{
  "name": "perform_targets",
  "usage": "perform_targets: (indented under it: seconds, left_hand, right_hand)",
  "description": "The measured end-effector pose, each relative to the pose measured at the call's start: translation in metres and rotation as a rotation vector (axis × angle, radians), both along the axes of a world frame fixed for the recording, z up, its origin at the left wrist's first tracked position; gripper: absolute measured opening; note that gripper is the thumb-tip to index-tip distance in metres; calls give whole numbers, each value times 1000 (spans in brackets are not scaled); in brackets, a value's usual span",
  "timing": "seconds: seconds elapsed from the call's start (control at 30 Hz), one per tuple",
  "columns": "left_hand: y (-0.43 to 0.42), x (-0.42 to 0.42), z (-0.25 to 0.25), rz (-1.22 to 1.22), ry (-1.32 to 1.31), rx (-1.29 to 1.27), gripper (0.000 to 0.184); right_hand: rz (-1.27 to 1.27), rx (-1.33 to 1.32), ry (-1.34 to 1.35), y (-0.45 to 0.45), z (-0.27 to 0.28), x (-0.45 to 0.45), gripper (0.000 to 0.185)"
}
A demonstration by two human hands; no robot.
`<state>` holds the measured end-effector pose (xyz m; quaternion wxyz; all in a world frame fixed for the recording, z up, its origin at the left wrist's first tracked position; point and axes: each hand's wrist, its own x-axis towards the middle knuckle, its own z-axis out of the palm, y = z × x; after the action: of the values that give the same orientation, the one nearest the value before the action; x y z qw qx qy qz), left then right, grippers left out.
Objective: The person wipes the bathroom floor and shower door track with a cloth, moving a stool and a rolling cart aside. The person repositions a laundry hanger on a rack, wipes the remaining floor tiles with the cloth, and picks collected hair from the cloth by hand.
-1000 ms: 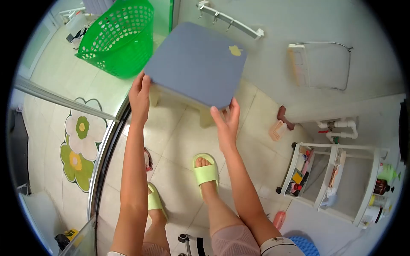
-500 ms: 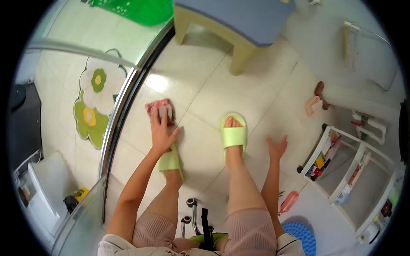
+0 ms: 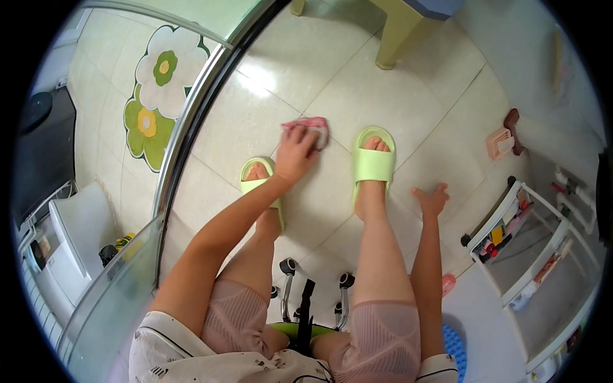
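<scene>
My left hand [image 3: 297, 153] presses down on a crumpled red and white cloth [image 3: 317, 127] on the tiled floor [image 3: 281, 83], its fingers curled over the cloth's near side. The cloth lies between my two feet, a little ahead of the left one, which wears a light green slipper [image 3: 257, 171]. Off to the right, my right hand [image 3: 431, 199] hangs above the floor with its fingers spread and nothing in it. The other green slipper [image 3: 373, 163] is on my right foot, between the two hands.
A stool [image 3: 399, 35] with a blue-grey top stands ahead. A metal door track [image 3: 185, 127] curves along the left, with a flower-shaped mat [image 3: 149, 127] beyond it. On the right are a white wheeled rack [image 3: 511, 300] and a pink basket [image 3: 498, 144]. Chair casters are below me.
Both hands have let go of the stool, which now shows higher up in view. My left hand has come down onto the cloth and moved it rightward, between the slippers.
</scene>
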<state>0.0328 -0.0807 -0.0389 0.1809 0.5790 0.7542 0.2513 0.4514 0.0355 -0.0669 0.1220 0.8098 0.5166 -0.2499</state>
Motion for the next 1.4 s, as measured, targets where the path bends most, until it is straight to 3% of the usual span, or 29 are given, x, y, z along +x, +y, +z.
perform_targets:
  seconds: [0.1, 0.2, 0.3, 0.37, 0.47, 0.6, 0.73, 0.77, 0.87, 0.9, 1.0, 1.03, 1.13, 1.2, 1.23, 1.27, 1.3, 1.33, 1.4]
  left_hand:
    - [12, 27, 0, -55, -44, 40, 45]
    - [25, 15, 17, 134, -691, -217, 42]
    - [22, -30, 17, 365, -1381, -240, 31]
    - [18, -68, 18, 416, -1403, -309, 32]
    - [7, -106, 31, 557, -1159, -353, 42]
    - [-8, -116, 31, 636, -1071, -237, 46]
    - [-17, -94, 20, 450, -795, -40, 69]
    - [-19, -96, 1, 296, -711, 41, 83]
    - [-10, -69, 9, 158, 49, -90, 87]
    - [-8, -63, 3, 186, -3, -121, 79]
    - [-10, -56, -21, 225, 188, -97, 68]
    - [-10, -54, -24, 241, 94, -31, 58]
    - [-13, -39, -24, 249, 62, 48, 52]
    - [-16, -18, -14, -8, 46, -107, 50]
    - [-8, 3, 11, -178, 25, 7, 43]
    - [-17, 19, -5, -325, -62, 77, 34]
    - [-18, 40, 3, -406, 22, -47, 34]
    - [-17, 45, 15, -536, -64, -278, 46]
    - [-21, 52, -5, -625, 171, 3, 56]
  right_hand:
    - [25, 15, -32, 1, -7, 3, 145]
    - [23, 25, 25, 1, -16, 14, 147]
    - [46, 9, -30, 2, -21, 14, 148]
    - [25, -25, -49, 6, -17, 9, 148]
    - [51, -24, -114, 10, -8, -1, 142]
    - [63, -12, -152, 11, 5, -10, 136]
    - [95, 18, -147, 10, 0, -5, 134]
    - [96, 24, -148, 9, 0, -6, 134]
    - [104, 45, -152, 9, -9, 1, 135]
    - [106, 51, -155, 8, -8, 0, 136]
    - [38, 2, -75, 11, -1, -3, 136]
    - [27, -3, -72, 12, 1, -4, 135]
    - [-5, -3, -60, 12, 2, -5, 131]
    - [-11, 19, -55, 12, -2, -3, 126]
    - [-8, 22, -58, 13, -7, -3, 123]
    - [-8, 23, -63, 13, -14, 0, 120]
    - [-10, 23, -70, 11, -18, 5, 117]
    - [-8, 18, -74, 10, -11, 4, 115]
    - [-4, 19, -82, 10, -1, -6, 110]
